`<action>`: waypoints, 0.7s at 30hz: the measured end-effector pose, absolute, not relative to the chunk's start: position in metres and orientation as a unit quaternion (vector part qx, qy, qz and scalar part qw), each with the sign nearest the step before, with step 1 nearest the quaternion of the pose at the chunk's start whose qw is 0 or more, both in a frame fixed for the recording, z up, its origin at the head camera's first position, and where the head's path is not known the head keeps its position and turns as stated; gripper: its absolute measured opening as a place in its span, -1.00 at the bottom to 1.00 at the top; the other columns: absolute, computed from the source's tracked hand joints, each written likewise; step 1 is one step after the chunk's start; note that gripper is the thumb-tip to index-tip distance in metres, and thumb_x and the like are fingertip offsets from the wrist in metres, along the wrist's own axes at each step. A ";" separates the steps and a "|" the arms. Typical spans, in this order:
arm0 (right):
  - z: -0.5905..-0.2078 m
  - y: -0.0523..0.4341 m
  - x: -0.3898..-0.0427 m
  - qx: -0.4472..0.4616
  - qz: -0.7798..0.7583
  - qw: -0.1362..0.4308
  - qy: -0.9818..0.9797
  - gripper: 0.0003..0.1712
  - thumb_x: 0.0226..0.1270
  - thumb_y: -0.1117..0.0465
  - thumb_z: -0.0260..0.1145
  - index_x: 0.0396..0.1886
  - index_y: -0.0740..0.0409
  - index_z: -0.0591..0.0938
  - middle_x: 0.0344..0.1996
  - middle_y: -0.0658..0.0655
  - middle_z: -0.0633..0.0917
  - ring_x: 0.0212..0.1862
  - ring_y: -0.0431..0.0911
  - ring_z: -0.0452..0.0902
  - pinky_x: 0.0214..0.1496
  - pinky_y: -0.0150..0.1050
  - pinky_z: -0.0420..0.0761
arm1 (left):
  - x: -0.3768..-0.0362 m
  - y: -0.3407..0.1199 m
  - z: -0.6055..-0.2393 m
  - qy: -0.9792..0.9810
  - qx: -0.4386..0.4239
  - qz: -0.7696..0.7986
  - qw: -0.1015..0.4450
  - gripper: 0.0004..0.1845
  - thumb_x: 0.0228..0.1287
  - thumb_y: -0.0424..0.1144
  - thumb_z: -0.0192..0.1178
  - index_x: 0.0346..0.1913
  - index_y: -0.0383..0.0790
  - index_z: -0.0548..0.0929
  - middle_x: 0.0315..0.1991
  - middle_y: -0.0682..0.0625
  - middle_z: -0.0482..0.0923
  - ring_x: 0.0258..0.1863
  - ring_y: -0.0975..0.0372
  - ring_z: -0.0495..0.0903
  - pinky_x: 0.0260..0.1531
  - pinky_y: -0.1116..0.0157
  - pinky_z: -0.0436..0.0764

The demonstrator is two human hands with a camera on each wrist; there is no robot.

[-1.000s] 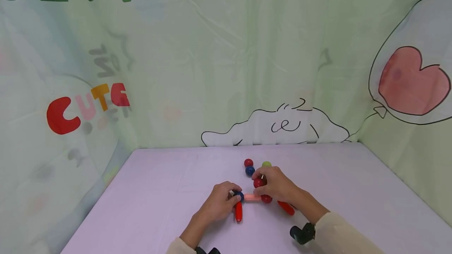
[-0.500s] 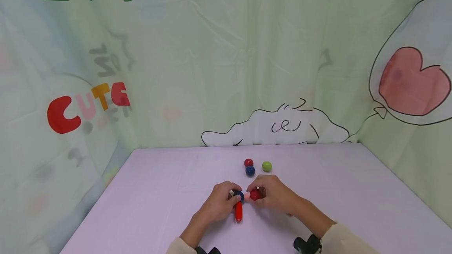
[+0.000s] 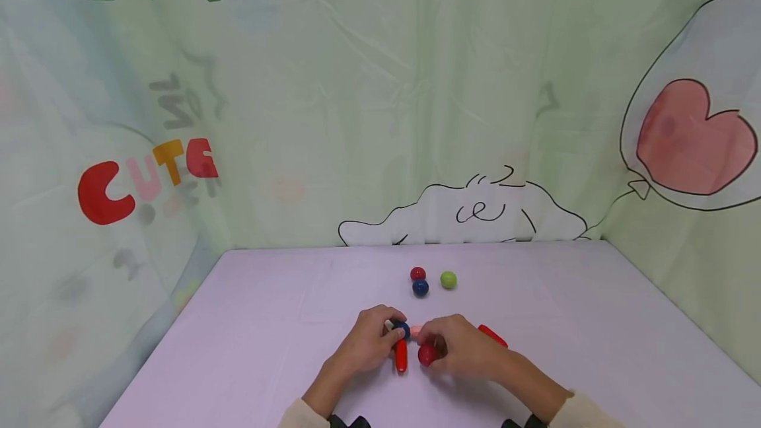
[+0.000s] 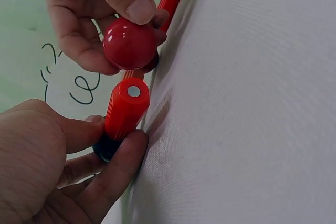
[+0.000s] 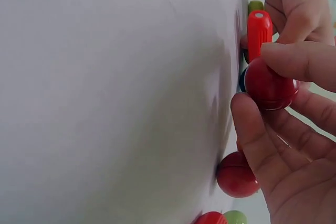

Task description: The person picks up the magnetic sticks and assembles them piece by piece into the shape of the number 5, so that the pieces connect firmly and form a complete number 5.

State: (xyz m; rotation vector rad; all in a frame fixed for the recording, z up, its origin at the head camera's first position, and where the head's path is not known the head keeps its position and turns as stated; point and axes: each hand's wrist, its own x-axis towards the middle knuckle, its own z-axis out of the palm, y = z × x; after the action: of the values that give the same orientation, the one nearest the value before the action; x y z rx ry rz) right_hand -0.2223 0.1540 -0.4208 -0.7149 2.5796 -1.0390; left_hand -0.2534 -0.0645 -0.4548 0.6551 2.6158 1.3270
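My left hand [image 3: 371, 341] pinches a dark blue ball [image 3: 402, 330] at the corner of a stick-and-ball piece. From that ball a red stick [image 3: 401, 356] points toward me, with a silver disc in its free end in the left wrist view. A pink stick [image 3: 415, 331] runs from the blue ball to the right, partly behind my right hand [image 3: 466, 349]. My right hand holds a red ball [image 3: 427, 355] between thumb and fingers, just right of the red stick and apart from it. Another red ball [image 5: 238, 174] sits below my right fingers in the right wrist view.
Farther back on the lilac-covered table [image 3: 267, 322] lie a red ball [image 3: 418, 274], a blue ball [image 3: 420, 288] close against it, and a green ball [image 3: 448, 279]. Another red stick [image 3: 493, 336] shows beyond my right forearm. A printed curtain [image 3: 309, 117] stands behind the table.
My right hand has brought its red ball toward me, from beyond the pink stick to beside the red stick's free end. My left hand stays put on the blue ball.
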 end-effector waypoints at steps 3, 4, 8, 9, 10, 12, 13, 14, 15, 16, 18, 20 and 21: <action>-0.422 0.156 -0.218 -0.228 -0.364 0.145 0.892 -0.61 0.03 0.25 0.63 -0.13 0.05 0.68 -0.34 -0.10 0.65 -0.27 -0.11 0.55 -0.28 -0.31 0.65 | -0.253 -0.061 -0.454 0.867 0.221 0.441 0.069 -0.74 0.41 -0.32 0.27 0.11 -0.25 0.68 -0.12 0.05 0.59 -0.43 0.31 0.55 -0.40 0.43 0.62; -0.422 0.157 -0.216 -0.225 -0.364 0.147 0.892 -0.62 0.02 0.24 0.63 -0.15 0.03 0.68 -0.36 -0.09 0.64 -0.29 -0.11 0.55 -0.30 -0.31 0.65 | -0.253 -0.060 -0.454 0.867 0.221 0.441 0.070 -0.74 0.41 -0.32 0.26 0.11 -0.24 0.68 -0.11 0.05 0.59 -0.43 0.31 0.55 -0.40 0.43 0.62; -0.424 0.161 -0.210 -0.222 -0.368 0.154 0.890 -0.64 0.02 0.19 0.65 -0.22 -0.04 0.65 -0.39 -0.10 0.64 -0.33 -0.12 0.55 -0.33 -0.33 0.61 | -0.254 -0.055 -0.453 0.865 0.225 0.442 0.072 -0.74 0.41 -0.32 0.27 0.10 -0.24 0.68 -0.11 0.04 0.60 -0.44 0.30 0.55 -0.39 0.43 0.61; -0.424 0.161 -0.208 -0.222 -0.370 0.156 0.889 -0.63 0.02 0.17 0.65 -0.22 -0.04 0.65 -0.39 -0.10 0.64 -0.33 -0.12 0.55 -0.33 -0.34 0.61 | -0.254 -0.054 -0.453 0.865 0.225 0.442 0.074 -0.74 0.41 -0.32 0.27 0.11 -0.24 0.68 -0.11 0.04 0.60 -0.44 0.30 0.55 -0.39 0.43 0.61; -0.424 0.162 -0.207 -0.222 -0.373 0.158 0.887 -0.63 0.01 0.16 0.65 -0.22 -0.04 0.65 -0.39 -0.10 0.65 -0.33 -0.13 0.56 -0.33 -0.34 0.62 | -0.254 -0.053 -0.453 0.864 0.227 0.443 0.075 -0.74 0.41 -0.32 0.27 0.11 -0.24 0.68 -0.10 0.04 0.60 -0.44 0.30 0.56 -0.39 0.43 0.62; -0.424 0.162 -0.204 -0.219 -0.379 0.161 0.884 -0.63 0.01 0.16 0.66 -0.23 -0.03 0.65 -0.39 -0.10 0.65 -0.32 -0.13 0.56 -0.33 -0.34 0.62 | -0.255 -0.051 -0.452 0.863 0.228 0.443 0.079 -0.73 0.41 -0.31 0.26 0.12 -0.23 0.67 -0.09 0.05 0.60 -0.43 0.30 0.56 -0.38 0.43 0.62; -0.424 0.161 -0.202 -0.215 -0.383 0.163 0.884 -0.63 0.01 0.16 0.66 -0.23 -0.03 0.65 -0.40 -0.10 0.66 -0.32 -0.13 0.57 -0.32 -0.34 0.63 | -0.255 -0.050 -0.452 0.864 0.228 0.441 0.080 -0.73 0.42 -0.30 0.26 0.12 -0.23 0.67 -0.09 0.05 0.59 -0.42 0.30 0.56 -0.38 0.43 0.62; -0.424 0.160 -0.201 -0.212 -0.383 0.162 0.884 -0.63 0.00 0.16 0.66 -0.23 -0.03 0.66 -0.40 -0.10 0.66 -0.31 -0.14 0.56 -0.32 -0.34 0.63 | -0.255 -0.051 -0.452 0.864 0.230 0.440 0.079 -0.73 0.42 -0.30 0.26 0.12 -0.23 0.67 -0.09 0.05 0.59 -0.42 0.30 0.55 -0.38 0.43 0.62; -0.424 0.158 -0.200 -0.210 -0.384 0.160 0.885 -0.63 0.00 0.15 0.67 -0.23 -0.03 0.66 -0.40 -0.10 0.66 -0.31 -0.15 0.56 -0.32 -0.34 0.63 | -0.255 -0.051 -0.452 0.865 0.231 0.439 0.077 -0.73 0.42 -0.30 0.26 0.12 -0.23 0.67 -0.09 0.05 0.59 -0.42 0.30 0.55 -0.38 0.42 0.61; -0.424 0.155 -0.198 -0.208 -0.385 0.159 0.885 -0.63 -0.01 0.14 0.67 -0.23 -0.03 0.67 -0.41 -0.10 0.65 -0.32 -0.16 0.56 -0.33 -0.35 0.63 | -0.254 -0.053 -0.452 0.866 0.231 0.438 0.075 -0.74 0.42 -0.30 0.26 0.11 -0.23 0.67 -0.09 0.05 0.59 -0.42 0.29 0.55 -0.38 0.42 0.61; -0.425 0.149 -0.197 -0.204 -0.384 0.155 0.887 -0.65 0.00 0.11 0.67 -0.24 -0.03 0.69 -0.45 -0.10 0.65 -0.35 -0.18 0.56 -0.35 -0.35 0.63 | -0.253 -0.057 -0.452 0.868 0.230 0.435 0.069 -0.75 0.41 -0.31 0.27 0.10 -0.23 0.68 -0.10 0.05 0.59 -0.43 0.29 0.54 -0.39 0.42 0.60; -0.427 0.144 -0.194 -0.201 -0.375 0.148 0.893 -0.67 0.02 0.04 0.66 -0.27 -0.05 0.71 -0.50 -0.11 0.64 -0.40 -0.19 0.54 -0.38 -0.36 0.61 | -0.252 -0.061 -0.454 0.866 0.228 0.441 0.067 -0.76 0.40 -0.33 0.28 0.08 -0.24 0.68 -0.11 0.03 0.59 -0.45 0.28 0.55 -0.41 0.41 0.61; -0.428 0.141 -0.193 -0.197 -0.370 0.146 0.896 -0.68 0.02 0.00 0.65 -0.29 -0.05 0.72 -0.53 -0.10 0.64 -0.43 -0.20 0.53 -0.40 -0.37 0.60 | -0.251 -0.062 -0.454 0.863 0.229 0.445 0.068 -0.76 0.39 -0.33 0.28 0.07 -0.24 0.68 -0.11 0.03 0.59 -0.46 0.28 0.55 -0.42 0.41 0.61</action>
State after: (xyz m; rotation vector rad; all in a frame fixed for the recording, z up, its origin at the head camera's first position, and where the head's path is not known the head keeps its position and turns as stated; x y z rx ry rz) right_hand -0.1932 0.1414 -0.4275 -0.5675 2.5799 -1.0639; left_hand -0.2510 -0.0621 -0.4542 0.6890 2.6008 1.3414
